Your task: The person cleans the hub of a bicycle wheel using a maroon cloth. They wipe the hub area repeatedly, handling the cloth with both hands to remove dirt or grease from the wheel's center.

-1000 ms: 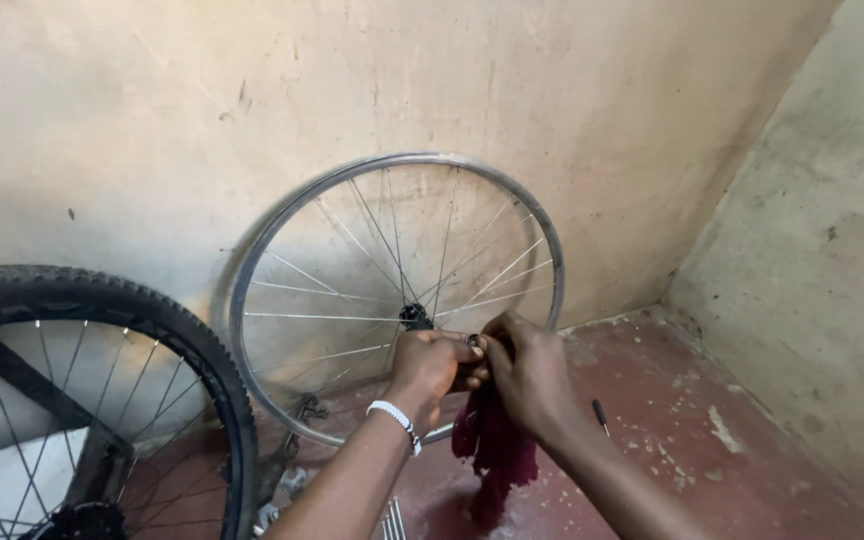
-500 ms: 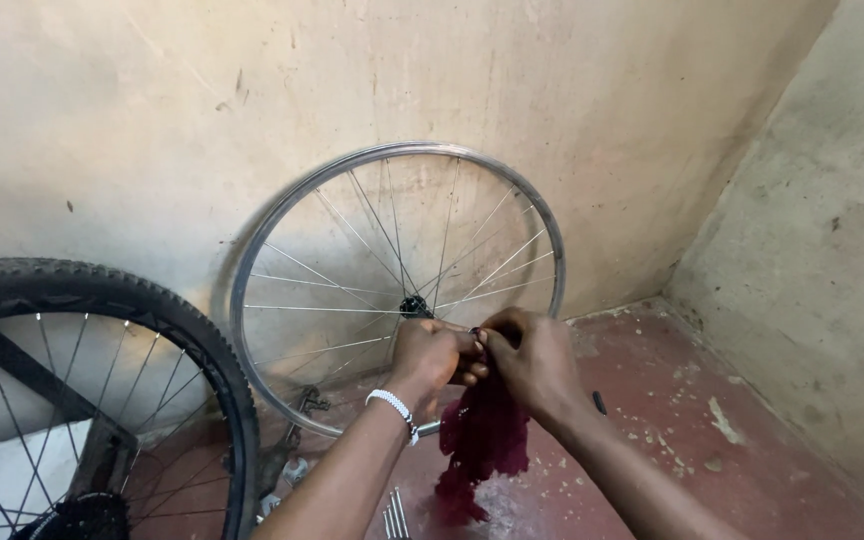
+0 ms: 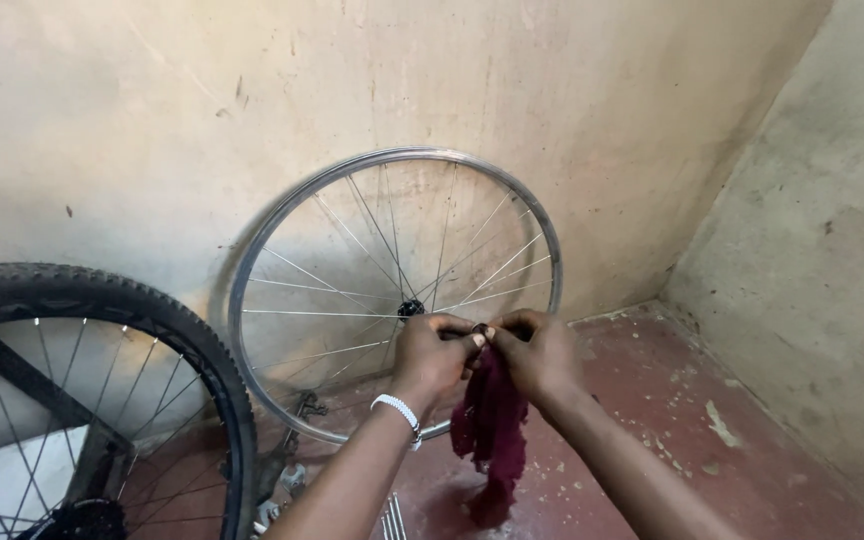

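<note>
My left hand and my right hand meet in front of a bare silver spoked wheel rim that leans on the beige wall. Both pinch a small dark part between the fingertips, too small to identify. A dark red rag hangs down from under my right hand. A white band circles my left wrist. The rim's hub shows just above my left hand.
A bicycle wheel with a black knobby tyre stands at the lower left. Small metal parts and thin metal rods lie on the worn red floor. A rough wall closes the right side.
Both hands stay joined at the same spot in front of the rim. The rag has swung a little and hangs lower under my right hand.
</note>
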